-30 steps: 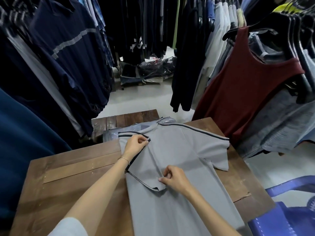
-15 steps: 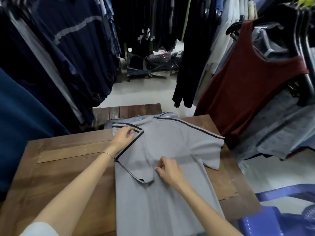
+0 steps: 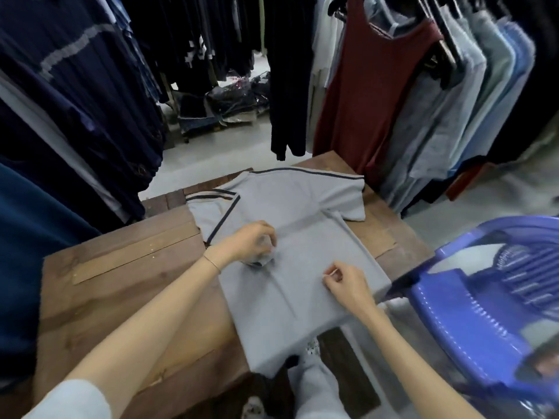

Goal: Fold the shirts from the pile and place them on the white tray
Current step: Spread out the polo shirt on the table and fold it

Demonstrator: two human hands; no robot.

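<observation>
A grey shirt with dark stripe trim lies back-up on the wooden table, its left sleeve folded in over the body. My left hand sits on the folded sleeve near the middle, fingers curled and bunching the sleeve end. My right hand pinches the fabric near the shirt's right edge. The shirt's hem hangs a little over the table's near edge. No white tray is in view.
Racks of hanging clothes close in on the left, back and right, with a maroon tank top just behind the table. A blue plastic chair stands close on the right. Packaged goods lie on the floor beyond.
The camera swung right and down, bringing the blue chair into view. My left hand slid from the shoulder down to the sleeve end. My right hand moved from the sleeve end to the shirt's right side.
</observation>
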